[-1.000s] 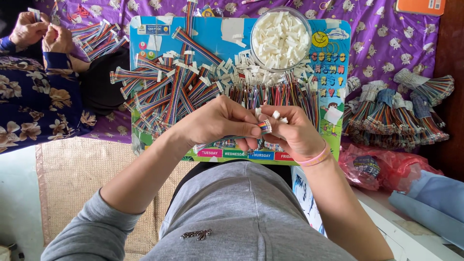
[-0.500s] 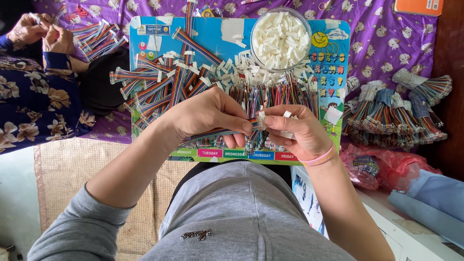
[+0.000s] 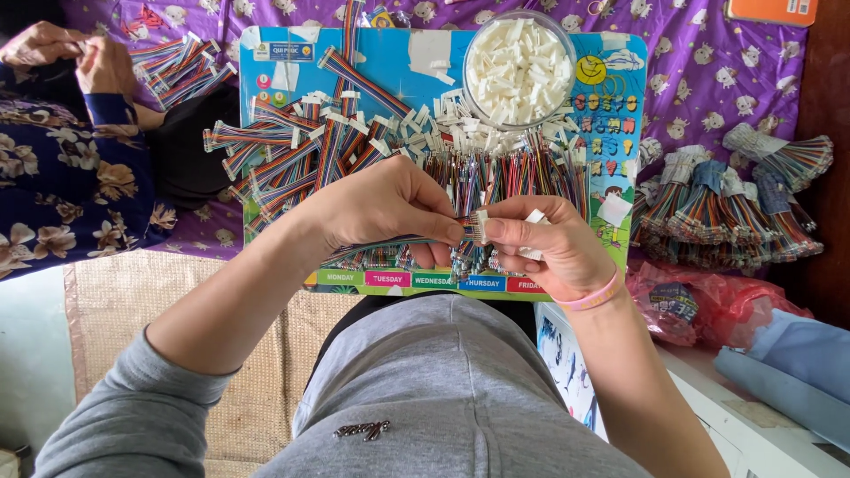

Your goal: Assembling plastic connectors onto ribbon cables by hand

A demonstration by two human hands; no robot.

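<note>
Both hands, left hand (image 3: 381,208) and right hand (image 3: 540,243), pinch my rainbow ribbon cable (image 3: 403,241) against its white connector (image 3: 482,227) at frame centre, finished cables (image 3: 283,159) piled upper left, loose wires (image 3: 513,173) remaining.

Bright, even daylight; a sharp view.

You see soft light with almost no shadows; the white pieces in the bowl (image 3: 519,66) look slightly overexposed; your grey sleeve (image 3: 133,416) at the bottom edge is stretched and a little soft.
</note>
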